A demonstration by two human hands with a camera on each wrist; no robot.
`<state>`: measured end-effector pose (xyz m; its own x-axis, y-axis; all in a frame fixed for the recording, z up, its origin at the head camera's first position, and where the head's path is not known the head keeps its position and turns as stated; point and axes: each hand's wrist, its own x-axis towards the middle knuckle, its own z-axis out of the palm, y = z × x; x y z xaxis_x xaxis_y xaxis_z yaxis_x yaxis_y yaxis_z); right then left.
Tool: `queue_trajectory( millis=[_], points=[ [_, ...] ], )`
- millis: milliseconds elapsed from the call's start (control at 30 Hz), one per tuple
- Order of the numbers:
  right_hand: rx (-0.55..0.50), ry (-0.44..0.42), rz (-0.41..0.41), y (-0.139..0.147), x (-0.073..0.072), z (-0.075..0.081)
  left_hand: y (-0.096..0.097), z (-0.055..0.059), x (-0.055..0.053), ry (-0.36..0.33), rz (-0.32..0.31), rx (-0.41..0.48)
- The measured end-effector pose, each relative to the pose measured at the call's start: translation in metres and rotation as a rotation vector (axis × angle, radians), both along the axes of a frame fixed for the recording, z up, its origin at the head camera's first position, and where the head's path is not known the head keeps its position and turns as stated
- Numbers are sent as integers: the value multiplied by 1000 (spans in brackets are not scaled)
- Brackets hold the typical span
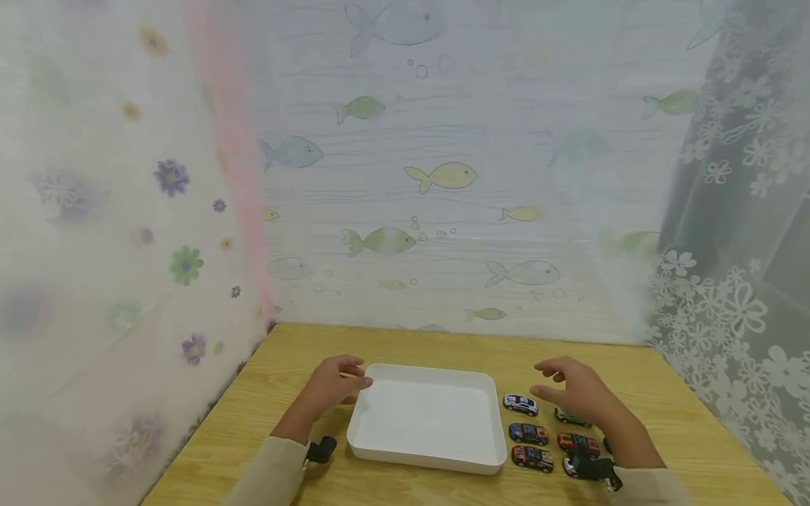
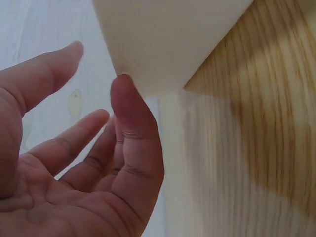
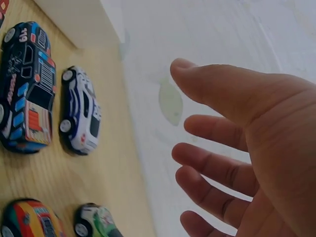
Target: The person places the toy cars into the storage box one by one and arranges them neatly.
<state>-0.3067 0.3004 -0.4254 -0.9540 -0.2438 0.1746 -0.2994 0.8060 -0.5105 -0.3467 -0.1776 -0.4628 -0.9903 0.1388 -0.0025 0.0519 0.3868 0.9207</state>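
Note:
A white rectangular tray (image 1: 425, 414) lies on the wooden table with nothing in it. Beside its left rim hovers my left hand (image 1: 335, 385), fingers loosely bent and holding nothing; in the left wrist view the fingertips are close to the tray's corner (image 2: 163, 44), and contact is unclear. My right hand (image 1: 577, 390) hangs in the air above the toy cars, its fingers relaxed and apart. Nearest to it are a white toy car (image 1: 521, 404) and a green-and-white toy car (image 1: 571, 417). A blue-and-black toy car (image 3: 28, 89) stands beside the white one.
More toy cars stand right of the tray, among them a dark red one (image 1: 532, 458) and a red-orange one (image 1: 579, 444). The right wrist strap partly hides others. Fish-print sheeting (image 1: 443, 281) hangs behind the table (image 1: 392, 341), and a flowered curtain (image 1: 190, 309) hangs at left.

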Motion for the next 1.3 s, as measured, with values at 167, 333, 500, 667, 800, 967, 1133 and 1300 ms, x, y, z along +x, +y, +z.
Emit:
queue_trajectory(
  millis=[167,333,500,667,800,967,1133,1300],
  points=[
    [-4,-22,0,-4,-5,-10,2,-2,2,-53,-24,22],
    [4,-43,-12,-8,-8,-16,-5,-7,1,-93,-60,46],
    [2,-67,-19,-12,-11,-18,-12,-6,-1,-125,-152,99],
    [4,-87,-30,-18,-15,-23,-19,-5,-1,-151,-178,132],
    [3,-127,-50,-22,-14,-26,-23,-10,0,-183,-178,144],
    [-4,-153,-64,-26,-14,-30,-29,-16,-1,-227,-198,175],
    [12,-165,-75,-26,-15,-33,-31,-16,-2,-244,-213,198],
    [21,-176,-88,-26,-15,-32,-30,-16,-1,-233,-216,215]
  ],
)
